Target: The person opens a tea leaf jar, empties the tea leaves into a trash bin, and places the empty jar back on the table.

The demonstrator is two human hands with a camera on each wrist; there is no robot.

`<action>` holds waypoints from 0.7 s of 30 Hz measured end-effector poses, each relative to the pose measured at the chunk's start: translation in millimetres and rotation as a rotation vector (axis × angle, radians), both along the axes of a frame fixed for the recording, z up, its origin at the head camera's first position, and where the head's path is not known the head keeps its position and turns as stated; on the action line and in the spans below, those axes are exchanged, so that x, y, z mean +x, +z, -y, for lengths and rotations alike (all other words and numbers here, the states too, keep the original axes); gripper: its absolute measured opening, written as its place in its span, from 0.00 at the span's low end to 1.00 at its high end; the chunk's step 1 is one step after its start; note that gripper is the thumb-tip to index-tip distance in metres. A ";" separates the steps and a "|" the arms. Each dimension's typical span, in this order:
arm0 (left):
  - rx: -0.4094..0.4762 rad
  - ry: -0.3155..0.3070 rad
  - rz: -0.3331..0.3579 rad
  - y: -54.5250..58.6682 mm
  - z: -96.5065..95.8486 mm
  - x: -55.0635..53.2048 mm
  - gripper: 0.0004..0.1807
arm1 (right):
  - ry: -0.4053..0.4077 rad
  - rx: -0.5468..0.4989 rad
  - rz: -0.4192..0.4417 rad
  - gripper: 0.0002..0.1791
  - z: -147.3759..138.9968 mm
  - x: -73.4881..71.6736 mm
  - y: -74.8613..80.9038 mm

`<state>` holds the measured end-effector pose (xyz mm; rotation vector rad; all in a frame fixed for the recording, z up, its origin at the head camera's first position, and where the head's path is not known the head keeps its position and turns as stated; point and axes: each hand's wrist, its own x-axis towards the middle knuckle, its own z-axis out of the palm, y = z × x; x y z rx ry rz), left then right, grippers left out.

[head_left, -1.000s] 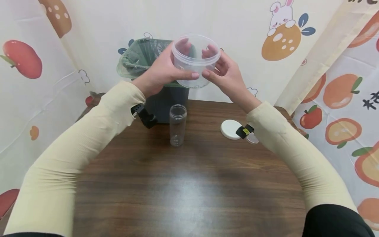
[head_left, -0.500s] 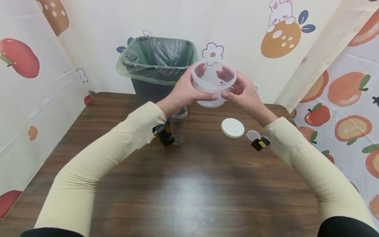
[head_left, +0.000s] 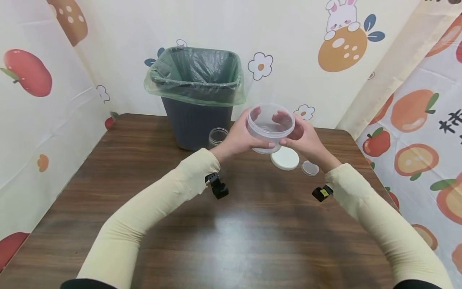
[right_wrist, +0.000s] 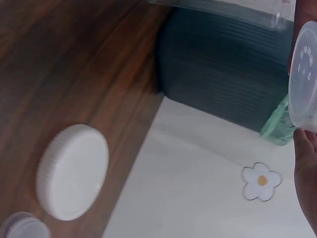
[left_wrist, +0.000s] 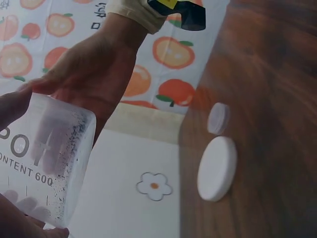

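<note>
Both hands hold a round clear plastic tub [head_left: 271,133] above the back half of the table, its mouth facing up. My left hand [head_left: 239,139] grips its left side and my right hand [head_left: 306,138] the right, thumbs across the front. Printed lettering and scattered dark specks show on the tub [left_wrist: 49,153] in the left wrist view. Just below and behind it, overlapped in the head view, a white round lid [head_left: 286,159] lies on the table. Beside that lies a small clear lid [head_left: 310,168]. A clear jar [head_left: 218,135] stands partly hidden behind my left wrist.
A dark bin [head_left: 202,124] lined with a green bag [head_left: 195,94] stands at the back left, against the patterned curtain [head_left: 288,48]. The brown wooden table [head_left: 173,224] stretches toward me, its right edge beside the curtain.
Both hands have carried the tub down and to the right, away from the bin and toward the white lid. My left wrist now covers part of the jar.
</note>
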<state>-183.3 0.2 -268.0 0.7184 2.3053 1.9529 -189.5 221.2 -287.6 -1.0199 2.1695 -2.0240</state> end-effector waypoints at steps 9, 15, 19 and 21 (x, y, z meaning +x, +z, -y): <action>0.034 -0.018 0.106 -38.0 -7.5 4.8 0.54 | -0.059 0.107 0.021 0.39 -7.9 4.6 -33.9; 0.010 0.024 0.123 -62.9 -14.5 6.7 0.54 | -0.068 0.197 0.061 0.39 -14.3 3.5 -53.3; -0.032 0.075 0.172 -79.6 -17.3 8.2 0.55 | -0.043 0.248 0.100 0.39 -17.3 0.0 -67.7; -0.031 0.087 0.195 -88.1 -17.6 8.2 0.56 | -0.026 0.255 0.125 0.39 -17.3 -1.3 -74.7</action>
